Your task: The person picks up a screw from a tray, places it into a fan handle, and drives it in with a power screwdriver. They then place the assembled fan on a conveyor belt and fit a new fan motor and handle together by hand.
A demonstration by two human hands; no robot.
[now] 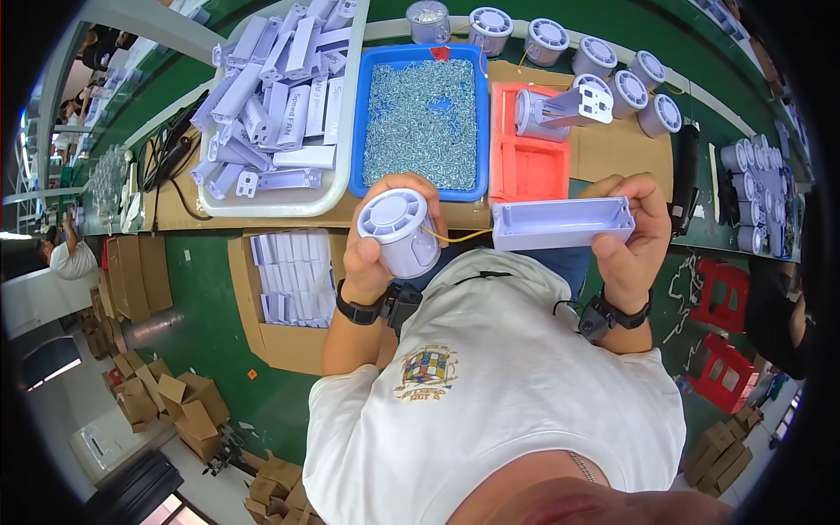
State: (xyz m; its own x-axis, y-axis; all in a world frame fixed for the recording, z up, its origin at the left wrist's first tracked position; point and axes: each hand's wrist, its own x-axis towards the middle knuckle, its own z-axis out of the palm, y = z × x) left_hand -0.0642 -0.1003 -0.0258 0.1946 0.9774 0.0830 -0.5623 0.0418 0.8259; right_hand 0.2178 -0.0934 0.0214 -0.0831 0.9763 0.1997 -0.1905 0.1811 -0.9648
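In my left hand [372, 254] is a round lilac fan unit [398, 229], its vented top tilted toward me. My right hand [637, 229] grips the right end of a long hollow lilac handle shell [560, 229], held level with its open side facing me. A thin yellow wire [464, 237] runs from the fan unit to the left end of the shell. Beyond the shell, a red foam holder [531, 175] has another fan unit [531, 114] in it, with a handle piece [577, 105] lying against that unit.
A white bin [289, 208] heaped with handle shells stands at the left, beside a blue tray [354, 131] of small screws. Several fan units [549, 39] line the table's far right. A cardboard box [254, 324] of lilac parts sits on the floor, with red stools [722, 297] to the right.
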